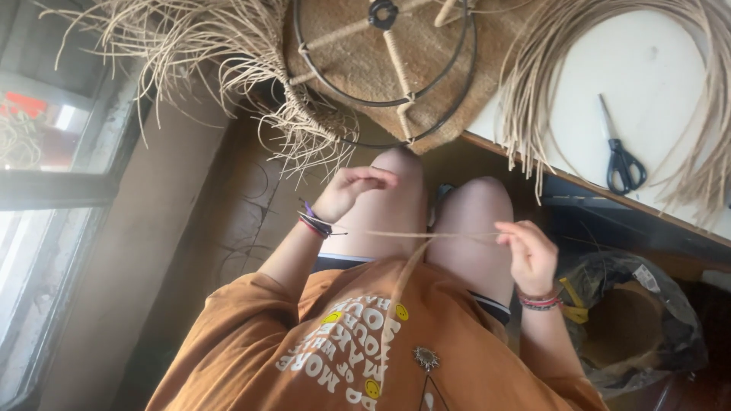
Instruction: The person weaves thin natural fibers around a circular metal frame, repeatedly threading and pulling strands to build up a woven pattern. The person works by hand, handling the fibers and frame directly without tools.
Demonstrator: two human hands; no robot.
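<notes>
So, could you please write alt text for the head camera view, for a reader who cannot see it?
A seated person's right hand pinches a thin straw strand above their knees, while the left hand is raised beside a half-woven wire frame. Black scissors and loose straw bundles lie on a white table.

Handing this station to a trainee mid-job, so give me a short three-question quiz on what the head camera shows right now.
1. True or false: the scissors lie on the white table.
2. Where is the thin strand that runs across the knees?
A. Tied to the scissors
B. Pinched in the right hand
C. Lying flat on the table
3. Short answer: what colour are the scissors' handles?

Key: 1 true; 2 B; 3 black.
</notes>
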